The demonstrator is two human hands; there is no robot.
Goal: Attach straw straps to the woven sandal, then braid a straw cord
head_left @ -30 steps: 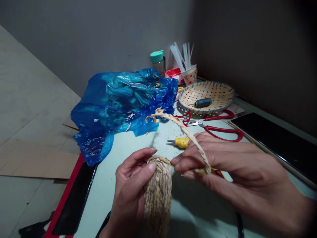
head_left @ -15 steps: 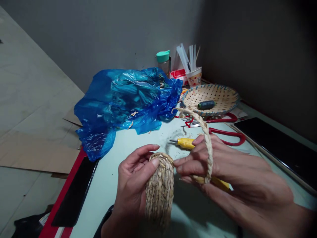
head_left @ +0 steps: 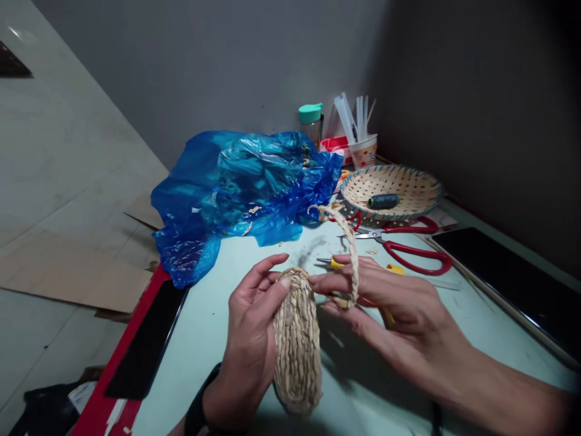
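Observation:
A woven oval of braided straw [head_left: 297,345] stands tilted in the middle, its rows running lengthwise. My left hand [head_left: 256,327] grips its upper left side, thumb pressed on the front face near the top. From the oval's top right, a loose straw braid [head_left: 351,248] loops up and ends in a frayed tip. My right hand [head_left: 385,303] pinches this braid close to the oval's edge. Beneath that hand lies a yellow-handled awl [head_left: 334,263], partly covered. Red-handled scissors [head_left: 420,259] lie open just beyond it.
A blue plastic bag [head_left: 254,175] spreads across the back left. Behind the scissors is a woven basket [head_left: 422,188] holding a dark thread spool [head_left: 384,201]. A paper cup [head_left: 364,151] and a green-lidded jar [head_left: 310,121] stand by the wall. Dark flat panels [head_left: 508,272] lie at the right and left.
The straw oval has come more upright, showing its lower end. My right hand has shifted slightly up and left with the braid. The camera view has shifted a little.

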